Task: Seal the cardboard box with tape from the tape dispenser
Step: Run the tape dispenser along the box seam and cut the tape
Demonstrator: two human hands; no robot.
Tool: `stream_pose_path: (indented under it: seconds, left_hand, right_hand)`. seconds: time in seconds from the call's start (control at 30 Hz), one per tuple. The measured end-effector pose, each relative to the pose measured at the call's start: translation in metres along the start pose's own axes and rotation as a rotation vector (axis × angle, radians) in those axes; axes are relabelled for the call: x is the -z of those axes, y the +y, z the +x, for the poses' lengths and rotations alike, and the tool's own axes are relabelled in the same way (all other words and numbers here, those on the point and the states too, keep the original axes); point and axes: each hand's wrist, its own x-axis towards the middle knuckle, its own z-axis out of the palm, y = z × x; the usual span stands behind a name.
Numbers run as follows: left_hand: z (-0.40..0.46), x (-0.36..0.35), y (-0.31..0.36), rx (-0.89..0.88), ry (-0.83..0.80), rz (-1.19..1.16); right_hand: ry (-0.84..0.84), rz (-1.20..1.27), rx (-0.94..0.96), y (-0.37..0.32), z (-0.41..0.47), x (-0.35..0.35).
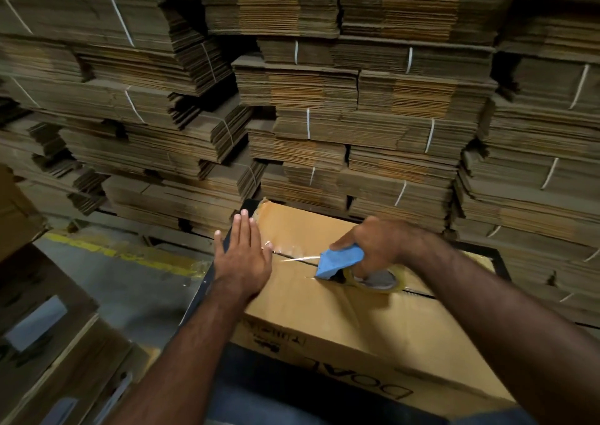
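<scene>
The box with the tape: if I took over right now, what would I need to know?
Left hand: flat, fingers straight, pressing the tape's start on the cardboard box at its left end.
Right hand: gripping the blue tape dispenser on the centre seam.
Done: a short strip of clear tape stretches between hand and dispenser.
Left: pull the dispenser along the open seam to the right, then cut the tape.

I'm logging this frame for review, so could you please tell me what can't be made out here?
- Head view: the tape dispenser handle, hidden inside the right hand.
- The seam of the cardboard box under that hand and its forearm.
- The print on the box's near side, blurred and cut by the left forearm.
</scene>
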Motion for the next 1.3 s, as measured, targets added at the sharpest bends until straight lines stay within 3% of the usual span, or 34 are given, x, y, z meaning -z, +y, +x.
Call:
stream_pose_path:
  seconds: [0.1,0.3,0.37,0.53,0.7,0.87,1.03,1.2,1.3]
  left_hand:
    - [-0.013,0.001,0.016,-0.094,-0.018,0.043]
    - [-0.053,-0.003,0.045,-0.485,-0.073,0.022]
    - [-0.055,-0.002,0.051,-0.516,-0.067,0.03]
    - [-0.04,0.001,0.055,-0.433,-0.056,0.011]
    - [-0.038,-0.001,0.041,-0.136,-0.007,-0.091]
    - [-0.029,0.0,0.058,0.026,-0.007,-0.108]
    - [-0.023,-0.003,0.066,0.095,-0.021,-0.06]
    - [-0.025,-0.005,0.068,0.091,-0.01,-0.012]
    - [-0.021,-0.007,0.067,0.104,-0.01,0.019]
  right_hand:
    - [0.006,-0.004,-0.015,-0.001,0.0,-0.002]
    - [0.051,-0.025,-0.024,-0.002,-0.001,-0.006]
    - [0.062,-0.028,-0.019,-0.003,-0.001,-0.007]
    - [0.058,-0.027,-0.019,-0.001,0.001,-0.006]
    - [0.038,-0.021,-0.014,-0.001,0.0,-0.005]
    - [0.001,-0.039,-0.014,-0.001,0.0,-0.007]
    - [0.125,-0.019,0.048,0.025,-0.035,-0.019]
    - [0.068,0.061,-0.054,0.073,-0.079,-0.04]
    - [0.046,0.027,-0.06,0.064,-0.077,-0.034]
